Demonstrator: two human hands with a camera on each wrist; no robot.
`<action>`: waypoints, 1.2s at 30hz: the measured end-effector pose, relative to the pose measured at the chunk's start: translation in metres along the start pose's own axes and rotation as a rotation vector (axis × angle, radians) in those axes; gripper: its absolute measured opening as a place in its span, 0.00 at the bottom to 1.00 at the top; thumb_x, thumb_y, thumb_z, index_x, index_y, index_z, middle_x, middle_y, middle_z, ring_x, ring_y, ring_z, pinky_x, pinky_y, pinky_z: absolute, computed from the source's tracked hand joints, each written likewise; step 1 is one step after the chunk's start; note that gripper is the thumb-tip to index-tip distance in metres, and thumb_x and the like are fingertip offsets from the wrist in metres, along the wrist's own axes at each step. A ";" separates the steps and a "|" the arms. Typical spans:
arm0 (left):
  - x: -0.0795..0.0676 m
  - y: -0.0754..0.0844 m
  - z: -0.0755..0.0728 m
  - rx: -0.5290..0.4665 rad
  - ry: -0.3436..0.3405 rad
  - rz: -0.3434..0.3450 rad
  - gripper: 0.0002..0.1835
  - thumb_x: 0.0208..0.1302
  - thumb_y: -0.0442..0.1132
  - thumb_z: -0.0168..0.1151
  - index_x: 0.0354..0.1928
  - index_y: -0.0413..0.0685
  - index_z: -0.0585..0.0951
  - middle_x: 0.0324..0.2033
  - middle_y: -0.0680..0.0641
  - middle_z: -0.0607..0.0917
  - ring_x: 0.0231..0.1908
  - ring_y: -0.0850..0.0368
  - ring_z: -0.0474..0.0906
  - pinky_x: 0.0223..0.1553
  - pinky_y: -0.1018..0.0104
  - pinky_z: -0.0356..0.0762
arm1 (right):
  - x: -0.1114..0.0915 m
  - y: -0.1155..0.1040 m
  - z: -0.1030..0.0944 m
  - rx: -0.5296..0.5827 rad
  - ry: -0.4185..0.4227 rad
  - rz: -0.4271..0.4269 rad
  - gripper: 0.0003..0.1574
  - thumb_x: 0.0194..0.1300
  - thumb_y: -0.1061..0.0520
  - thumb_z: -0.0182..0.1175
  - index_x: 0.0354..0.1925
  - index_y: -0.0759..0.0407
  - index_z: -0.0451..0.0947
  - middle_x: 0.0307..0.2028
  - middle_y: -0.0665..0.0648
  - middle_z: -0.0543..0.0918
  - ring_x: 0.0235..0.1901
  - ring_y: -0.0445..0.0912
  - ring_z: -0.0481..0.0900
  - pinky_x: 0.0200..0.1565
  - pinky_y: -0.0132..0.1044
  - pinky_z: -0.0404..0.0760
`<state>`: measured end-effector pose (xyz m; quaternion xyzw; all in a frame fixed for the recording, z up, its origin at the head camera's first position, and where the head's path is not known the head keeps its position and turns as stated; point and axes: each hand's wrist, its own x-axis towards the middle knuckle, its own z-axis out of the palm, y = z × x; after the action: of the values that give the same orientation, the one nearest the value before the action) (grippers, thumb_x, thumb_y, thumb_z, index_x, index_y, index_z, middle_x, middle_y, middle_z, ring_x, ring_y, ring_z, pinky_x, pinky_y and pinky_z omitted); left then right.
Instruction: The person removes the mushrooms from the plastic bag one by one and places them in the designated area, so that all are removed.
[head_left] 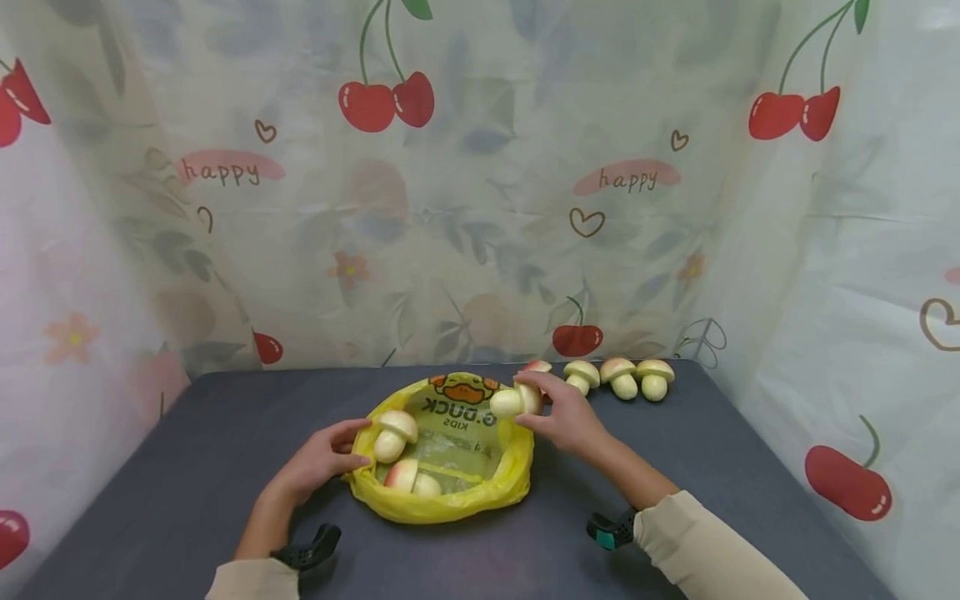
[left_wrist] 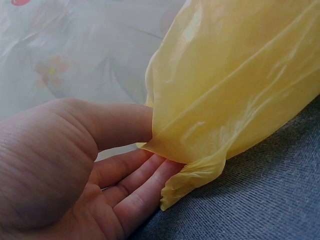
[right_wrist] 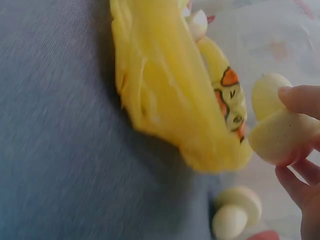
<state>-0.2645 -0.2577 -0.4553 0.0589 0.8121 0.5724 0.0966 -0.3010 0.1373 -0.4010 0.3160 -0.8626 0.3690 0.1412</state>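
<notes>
A yellow plastic bag (head_left: 480, 502) with a duck print lies with its mouth spread wide on the dark table. Inside it are two toy mushrooms, one at the left (head_left: 396, 436) and one near the front (head_left: 411, 479). My left hand (head_left: 324, 457) pinches the bag's left rim; in the left wrist view the thumb goes behind the yellow film (left_wrist: 200, 100) and the fingers lie outside. Above the bag's right rim, my right hand (head_left: 566, 414) holds another toy mushroom (head_left: 517, 402) between thumb and fingers, its pale stem pointing left.
Toward the back right of the table (head_left: 637, 467) stands a row of toy mushrooms (head_left: 618, 377), one partly hidden behind my right hand. A printed curtain (head_left: 480, 208) with cherries and hearts encloses the back and sides.
</notes>
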 end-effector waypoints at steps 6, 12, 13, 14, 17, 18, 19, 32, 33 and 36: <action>0.002 -0.002 0.000 0.001 0.006 -0.010 0.39 0.60 0.40 0.70 0.70 0.38 0.64 0.59 0.33 0.74 0.51 0.46 0.78 0.43 0.58 0.79 | -0.014 0.018 -0.007 -0.044 0.031 0.026 0.37 0.54 0.58 0.74 0.61 0.60 0.75 0.57 0.57 0.78 0.40 0.47 0.77 0.40 0.47 0.77; 0.002 -0.002 0.000 -0.008 0.015 -0.018 0.39 0.59 0.40 0.71 0.70 0.38 0.65 0.58 0.34 0.75 0.51 0.46 0.78 0.43 0.58 0.79 | -0.030 0.031 -0.012 -0.124 0.014 0.038 0.37 0.53 0.58 0.75 0.60 0.60 0.75 0.56 0.57 0.79 0.40 0.47 0.77 0.41 0.45 0.77; 0.002 -0.002 0.000 -0.002 0.012 -0.013 0.39 0.59 0.40 0.71 0.70 0.38 0.65 0.58 0.34 0.75 0.51 0.45 0.78 0.43 0.58 0.79 | -0.032 0.033 -0.012 -0.139 0.009 0.039 0.37 0.53 0.58 0.75 0.60 0.60 0.75 0.56 0.57 0.79 0.40 0.46 0.77 0.40 0.45 0.77; 0.002 -0.002 0.001 -0.002 0.016 -0.013 0.39 0.59 0.40 0.71 0.70 0.38 0.65 0.58 0.34 0.75 0.51 0.45 0.78 0.43 0.58 0.79 | -0.035 0.035 -0.012 -0.147 0.003 0.042 0.37 0.53 0.57 0.75 0.60 0.61 0.75 0.56 0.57 0.79 0.40 0.46 0.76 0.40 0.44 0.76; 0.002 -0.002 0.001 0.000 0.020 -0.012 0.39 0.59 0.40 0.71 0.70 0.38 0.66 0.57 0.35 0.76 0.51 0.46 0.78 0.43 0.58 0.79 | -0.041 0.041 -0.014 -0.161 -0.016 0.061 0.36 0.53 0.57 0.75 0.60 0.60 0.75 0.56 0.57 0.79 0.41 0.46 0.77 0.41 0.43 0.76; 0.002 -0.002 0.000 0.004 0.012 -0.008 0.39 0.59 0.40 0.71 0.70 0.38 0.65 0.57 0.34 0.75 0.51 0.45 0.78 0.43 0.58 0.79 | -0.042 0.042 -0.015 -0.162 -0.023 0.067 0.36 0.53 0.57 0.75 0.60 0.60 0.76 0.56 0.57 0.79 0.42 0.47 0.77 0.42 0.44 0.76; 0.002 -0.001 0.000 -0.001 0.017 -0.012 0.39 0.59 0.40 0.71 0.70 0.39 0.65 0.57 0.35 0.76 0.51 0.46 0.78 0.43 0.58 0.79 | -0.044 0.043 -0.016 -0.162 -0.030 0.073 0.36 0.53 0.57 0.74 0.60 0.59 0.76 0.56 0.57 0.79 0.43 0.47 0.77 0.42 0.45 0.76; 0.001 -0.001 0.000 0.011 0.006 -0.002 0.38 0.61 0.37 0.69 0.70 0.36 0.63 0.59 0.31 0.73 0.51 0.45 0.77 0.42 0.57 0.79 | -0.050 0.064 -0.022 -0.193 -0.116 0.074 0.36 0.55 0.61 0.73 0.62 0.58 0.75 0.62 0.60 0.75 0.61 0.58 0.72 0.57 0.54 0.70; 0.001 -0.001 0.000 0.011 0.008 -0.002 0.38 0.61 0.37 0.69 0.70 0.36 0.63 0.59 0.31 0.73 0.51 0.45 0.77 0.42 0.57 0.79 | -0.050 0.064 -0.023 -0.197 -0.114 0.062 0.36 0.55 0.62 0.72 0.62 0.58 0.75 0.62 0.60 0.75 0.61 0.59 0.71 0.57 0.55 0.70; 0.002 -0.002 0.000 0.013 0.009 -0.004 0.38 0.61 0.38 0.69 0.70 0.36 0.63 0.60 0.32 0.73 0.51 0.45 0.77 0.42 0.57 0.79 | -0.049 0.064 -0.024 -0.201 -0.113 0.031 0.34 0.56 0.65 0.70 0.61 0.60 0.76 0.63 0.61 0.74 0.62 0.59 0.70 0.58 0.56 0.69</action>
<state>-0.2662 -0.2577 -0.4576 0.0555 0.8163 0.5673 0.0936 -0.3049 0.2102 -0.4426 0.3073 -0.9066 0.2644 0.1175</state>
